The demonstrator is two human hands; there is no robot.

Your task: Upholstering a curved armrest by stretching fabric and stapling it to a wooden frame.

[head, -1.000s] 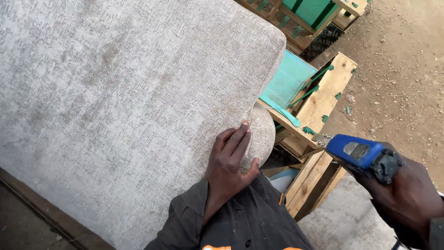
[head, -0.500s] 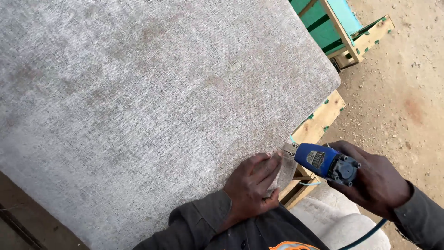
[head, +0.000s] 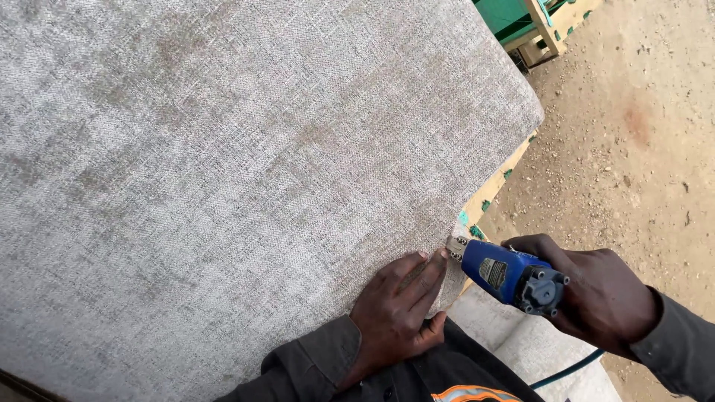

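While grey fabric (head: 246, 171) fills the view, both hands meet at its lower right edge.
Left hand (head: 395, 313) lies flat, pressing the cloth edge; right hand (head: 596, 294), at its 3 o'clock, grips a blue staple gun (head: 506, 272) whose nose points toward 9 o'clock, touching the edge beside the fingertips (head: 436, 257).

— What sort of place is this?

— An open-air upholstery workshop, a furniture yard more than a room. The floor is bare sandy ground (head: 633, 126) strewn with small stones.

— What says upholstery?

— A big panel covered in grey woven fabric (head: 246, 164) fills the view, with a raw wooden frame (head: 495, 186) showing under its edge. A blue pneumatic staple gun (head: 506, 272) on an air hose (head: 566, 370) is at the fabric's edge.

— Anything else?

— At the top, another unpainted timber frame (head: 547, 26) with green material (head: 510, 11) in it stands on the dirt.
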